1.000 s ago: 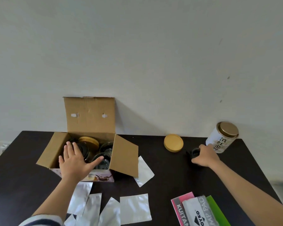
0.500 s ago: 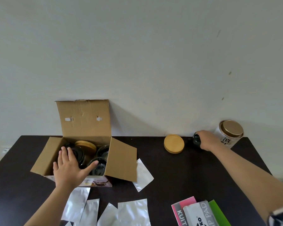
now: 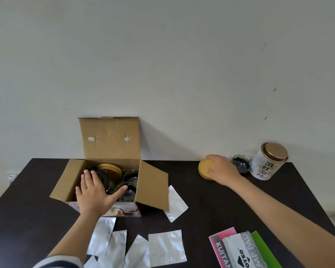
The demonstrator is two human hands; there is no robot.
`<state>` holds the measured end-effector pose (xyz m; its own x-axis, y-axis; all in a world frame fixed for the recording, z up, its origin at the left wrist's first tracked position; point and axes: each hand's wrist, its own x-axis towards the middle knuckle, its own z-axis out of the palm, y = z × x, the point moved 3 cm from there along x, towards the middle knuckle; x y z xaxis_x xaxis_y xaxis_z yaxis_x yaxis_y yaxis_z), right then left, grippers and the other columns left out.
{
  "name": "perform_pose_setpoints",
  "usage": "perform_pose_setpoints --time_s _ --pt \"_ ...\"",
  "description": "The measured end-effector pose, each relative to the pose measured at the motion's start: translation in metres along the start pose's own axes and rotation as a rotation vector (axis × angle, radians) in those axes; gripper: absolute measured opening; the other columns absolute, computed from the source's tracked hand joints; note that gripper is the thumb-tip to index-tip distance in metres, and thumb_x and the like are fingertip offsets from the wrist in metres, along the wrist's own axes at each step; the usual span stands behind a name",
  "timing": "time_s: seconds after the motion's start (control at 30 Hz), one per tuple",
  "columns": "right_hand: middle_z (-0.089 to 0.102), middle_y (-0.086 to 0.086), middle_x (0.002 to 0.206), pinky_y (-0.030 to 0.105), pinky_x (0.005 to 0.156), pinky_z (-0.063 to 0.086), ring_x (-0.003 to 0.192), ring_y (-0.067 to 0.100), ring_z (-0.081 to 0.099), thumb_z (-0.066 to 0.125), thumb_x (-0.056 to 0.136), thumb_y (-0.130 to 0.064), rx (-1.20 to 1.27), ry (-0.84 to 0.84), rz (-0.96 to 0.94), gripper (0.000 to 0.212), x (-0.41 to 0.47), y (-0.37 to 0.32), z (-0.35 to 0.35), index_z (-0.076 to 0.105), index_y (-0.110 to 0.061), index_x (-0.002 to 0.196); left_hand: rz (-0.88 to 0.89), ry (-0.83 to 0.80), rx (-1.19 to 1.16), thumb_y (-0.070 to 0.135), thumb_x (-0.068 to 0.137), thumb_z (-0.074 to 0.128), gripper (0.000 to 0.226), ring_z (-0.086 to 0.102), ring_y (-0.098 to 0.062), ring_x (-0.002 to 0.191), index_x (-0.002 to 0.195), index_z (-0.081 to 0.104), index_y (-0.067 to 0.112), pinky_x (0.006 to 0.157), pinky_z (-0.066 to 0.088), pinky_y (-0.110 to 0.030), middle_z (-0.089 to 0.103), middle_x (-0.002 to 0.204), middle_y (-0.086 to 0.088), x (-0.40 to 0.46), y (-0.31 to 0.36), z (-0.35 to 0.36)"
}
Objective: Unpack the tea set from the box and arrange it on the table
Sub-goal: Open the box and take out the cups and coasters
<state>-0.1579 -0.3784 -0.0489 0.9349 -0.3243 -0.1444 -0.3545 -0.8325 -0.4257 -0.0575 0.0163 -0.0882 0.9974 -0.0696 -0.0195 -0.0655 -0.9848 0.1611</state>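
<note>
An open cardboard box point(image 3: 70, 180) stands at the table's left rear, its lid flap upright against the wall. Inside are a round wooden lid point(image 3: 109, 168), a dark glass pot partly under my hand, and two glass cups point(image 3: 131, 176). My left hand point(image 3: 93, 194) lies flat with spread fingers over the box's front edge and the pot. At the back right, a second round wooden lid point(image 3: 204, 167) lies on the table. My right hand point(image 3: 223, 171) rests on that lid's right side, fingers relaxed. A small glass cup point(image 3: 241, 165) stands just right of that hand, apart from it.
A white tea tin with a gold lid point(image 3: 269, 161) stands next to the glass cup at the back right corner. Several silver foil pouches point(image 3: 165, 247) lie along the front edge and beside the box. Pink, grey and green packets point(image 3: 240, 250) lie at the front right.
My right hand carried the small glass cup back beside the tin, let go of it, and moved left onto the wooden lid. My left hand stayed over the box.
</note>
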Motion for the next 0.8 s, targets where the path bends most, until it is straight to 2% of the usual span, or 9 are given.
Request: perform_pose_setpoints --time_s 0.07,0.17,0.37,0.47,0.53,0.57,0.6,0.67,0.8 --pt "0.055 0.002 0.138 0.03 0.104 0.04 0.126 0.02 0.05 0.065 0.087 -0.024 0.115 -0.002 -0.072 0.053 -0.016 -0.05 0.007 0.051 -0.015 0.137 0.002 -0.033 -0.004 0.101 0.046 0.01 0.143 0.007 -0.033 0.145 0.148 0.011 0.001 0.112 0.018 -0.055 0.009 0.157 -0.019 -0.002 0.0 -0.004" --pt "0.054 0.003 0.138 0.026 0.1 0.039 0.125 0.015 0.052 0.064 0.09 -0.022 0.245 -0.119 -0.156 0.052 -0.034 -0.121 0.024 0.048 -0.012 0.139 0.012 -0.098 0.003 0.103 0.042 0.009 0.147 0.003 -0.033 0.145 0.149 0.003 0.002 0.114 0.016 -0.053 0.002 0.157 -0.02 -0.005 0.001 -0.01" --pt "0.053 0.006 0.138 0.029 0.103 0.041 0.125 0.019 0.051 0.063 0.091 -0.024 0.242 -0.242 -0.174 0.052 -0.035 -0.215 0.058 0.047 -0.01 0.139 0.1 -0.307 -0.003 0.102 0.038 0.027 0.152 -0.012 -0.035 0.143 0.147 -0.012 0.002 0.115 0.004 -0.056 -0.017 0.155 -0.021 0.002 -0.008 -0.026" --pt "0.059 0.007 0.13 0.039 0.095 0.05 0.114 0.024 0.059 0.064 0.087 -0.037 0.057 -0.268 -0.135 0.051 -0.029 -0.238 0.077 0.053 -0.014 0.131 0.179 -0.331 0.109 0.101 0.044 0.03 0.148 -0.019 -0.034 0.142 0.146 -0.015 0.003 0.111 -0.004 -0.06 -0.023 0.153 -0.02 0.004 -0.026 -0.033" --pt "0.066 0.007 0.113 0.035 0.082 0.053 0.099 0.023 0.062 0.062 0.086 -0.049 -0.15 -0.253 -0.132 0.046 -0.029 -0.251 0.087 0.059 -0.012 0.114 0.179 -0.341 0.144 0.101 0.045 0.026 0.147 -0.022 -0.034 0.141 0.146 -0.016 0.003 0.11 -0.004 -0.061 -0.024 0.153 -0.019 0.005 -0.04 -0.033" --pt "0.066 0.007 0.106 0.032 0.079 0.05 0.098 0.023 0.061 0.06 0.087 -0.051 -0.225 -0.261 -0.129 0.045 -0.029 -0.258 0.091 0.061 -0.01 0.105 0.179 -0.354 0.148 0.102 0.044 0.023 0.148 -0.023 -0.033 0.141 0.146 -0.016 0.002 0.11 -0.005 -0.061 -0.025 0.153 -0.019 0.005 -0.045 -0.032" --pt "0.065 0.006 0.101 0.033 0.08 0.045 0.102 0.023 0.058 0.059 0.087 -0.053 -0.295 -0.27 -0.117 0.046 -0.031 -0.265 0.095 0.061 -0.009 0.098 0.185 -0.365 0.147 0.102 0.042 0.021 0.149 -0.025 -0.033 0.14 0.145 -0.017 0.002 0.11 -0.005 -0.06 -0.026 0.153 -0.019 0.005 -0.048 -0.031" --pt "0.062 0.006 0.097 0.039 0.093 0.039 0.112 0.025 0.051 0.056 0.085 -0.06 -0.411 -0.287 -0.088 0.049 -0.031 -0.275 0.104 0.06 -0.012 0.09 0.199 -0.365 0.136 0.103 0.041 0.019 0.15 -0.027 -0.032 0.139 0.145 -0.018 0.001 0.111 -0.006 -0.06 -0.027 0.152 -0.019 0.004 -0.05 -0.03" --pt "0.062 0.006 0.108 0.044 0.104 0.03 0.125 0.032 0.039 0.056 0.08 -0.068 -0.551 -0.367 -0.003 0.058 -0.022 -0.281 0.121 0.064 -0.015 0.103 0.219 -0.344 0.14 0.103 0.039 0.015 0.15 -0.028 -0.034 0.139 0.145 -0.017 0.001 0.111 -0.006 -0.06 -0.026 0.152 -0.02 0.005 -0.051 -0.029"
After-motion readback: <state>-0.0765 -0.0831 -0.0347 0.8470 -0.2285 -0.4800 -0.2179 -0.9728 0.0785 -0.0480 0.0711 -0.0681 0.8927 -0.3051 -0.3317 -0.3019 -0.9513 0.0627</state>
